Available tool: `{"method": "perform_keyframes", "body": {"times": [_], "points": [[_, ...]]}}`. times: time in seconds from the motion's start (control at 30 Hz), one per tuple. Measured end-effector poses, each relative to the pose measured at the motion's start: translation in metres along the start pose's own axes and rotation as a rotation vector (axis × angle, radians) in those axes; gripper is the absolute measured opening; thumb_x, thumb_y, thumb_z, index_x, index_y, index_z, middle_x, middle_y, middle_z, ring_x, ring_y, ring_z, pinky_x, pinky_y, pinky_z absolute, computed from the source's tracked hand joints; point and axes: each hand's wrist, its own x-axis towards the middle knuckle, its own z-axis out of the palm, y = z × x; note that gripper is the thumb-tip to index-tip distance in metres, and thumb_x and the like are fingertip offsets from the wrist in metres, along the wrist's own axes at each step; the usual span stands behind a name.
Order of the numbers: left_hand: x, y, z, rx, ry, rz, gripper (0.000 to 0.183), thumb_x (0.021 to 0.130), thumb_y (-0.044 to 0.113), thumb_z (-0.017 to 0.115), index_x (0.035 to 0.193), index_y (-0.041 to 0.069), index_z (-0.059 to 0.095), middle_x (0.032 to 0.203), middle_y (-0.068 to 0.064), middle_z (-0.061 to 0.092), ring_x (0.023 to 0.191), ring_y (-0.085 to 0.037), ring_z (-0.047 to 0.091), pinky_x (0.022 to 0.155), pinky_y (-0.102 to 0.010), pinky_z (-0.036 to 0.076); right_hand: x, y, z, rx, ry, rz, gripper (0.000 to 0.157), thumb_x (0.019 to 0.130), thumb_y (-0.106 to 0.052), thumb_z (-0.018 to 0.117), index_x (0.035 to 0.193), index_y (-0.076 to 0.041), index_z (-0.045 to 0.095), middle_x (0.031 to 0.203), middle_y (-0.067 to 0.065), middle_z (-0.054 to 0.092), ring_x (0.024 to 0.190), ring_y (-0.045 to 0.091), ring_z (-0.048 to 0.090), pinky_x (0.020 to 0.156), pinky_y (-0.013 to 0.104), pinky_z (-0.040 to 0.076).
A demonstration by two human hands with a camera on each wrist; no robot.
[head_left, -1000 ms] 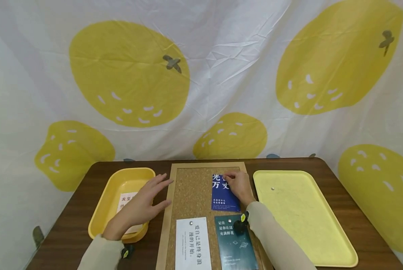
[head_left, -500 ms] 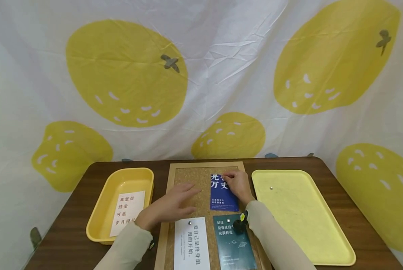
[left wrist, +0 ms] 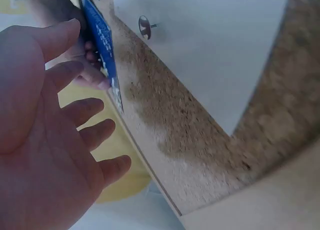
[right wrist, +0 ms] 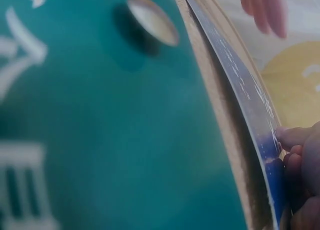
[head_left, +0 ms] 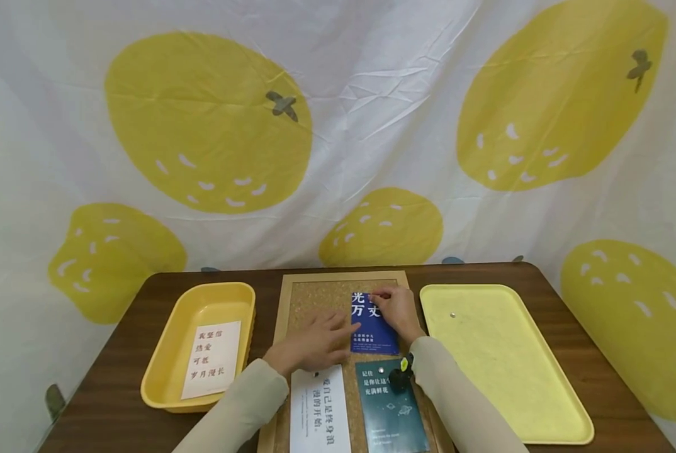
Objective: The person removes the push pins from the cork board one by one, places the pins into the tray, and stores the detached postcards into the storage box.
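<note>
My right hand [head_left: 399, 311] is at the top middle of a blue card [head_left: 366, 340] with white characters, thumb and finger pinched together at its surface. Whatever lies between those fingertips is hidden. The card sits on the upper right of a cork board [head_left: 321, 294]. My left hand [head_left: 321, 340] hovers flat over the cork, fingers spread, one fingertip overlapping the card's left edge. In the left wrist view its palm holds nothing. Below are a white card [head_left: 318, 418] and a teal card [head_left: 394, 421], with silver thumbtacks [left wrist: 145, 27] at their tops.
On the left stands a deep yellow tray [head_left: 159, 365] with a white card [head_left: 212, 358] bearing red characters. A shallow pale yellow tray [head_left: 513, 377] lies to the right, one small silver tack [head_left: 452, 315] in it. Behind the dark table [head_left: 111, 390] hangs a lemon-print cloth.
My left hand has moved right, from over the left tray to the cork board beside the blue card, uncovering the card in that tray. My right hand has stayed at the blue card's top.
</note>
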Motion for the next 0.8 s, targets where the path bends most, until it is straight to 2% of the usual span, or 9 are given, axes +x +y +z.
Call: {"method": "perform_keyframes", "body": {"times": [0.17,0.37,0.8], "points": [[0.011,0.006,0.003,-0.001,-0.044,-0.018,0.060,0.103,0.044,0.047,0.158,0.031,0.026,0.165,-0.005,0.019,0.152,-0.026,0.017,0.122,-0.053,0.014,0.000,0.000,0.000,-0.010,-0.005,0.016,0.010,0.090,-0.014,0.074,0.095,-0.008,0.080,0.085,0.006,0.075,0.071,0.016,0.065,0.064,0.031,0.054],[0.020,0.012,0.007,-0.003,-0.086,-0.051,0.060,0.102,0.047,0.047,0.157,0.036,0.025,0.166,-0.002,0.018,0.153,-0.023,0.013,0.122,-0.052,0.014,0.001,0.000,0.000,-0.011,0.006,-0.007,0.010,0.088,-0.014,0.075,0.094,-0.006,0.080,0.085,0.008,0.076,0.073,0.017,0.069,0.065,0.033,0.056],[0.026,0.015,0.009,0.046,-0.164,-0.113,0.056,0.102,0.049,0.045,0.155,0.043,0.026,0.166,0.003,0.015,0.153,-0.019,0.011,0.122,-0.049,0.016,0.002,-0.002,0.001,-0.028,0.006,-0.019,0.010,0.089,-0.014,0.074,0.091,-0.006,0.080,0.083,0.008,0.076,0.072,0.017,0.068,0.064,0.033,0.056]]}}
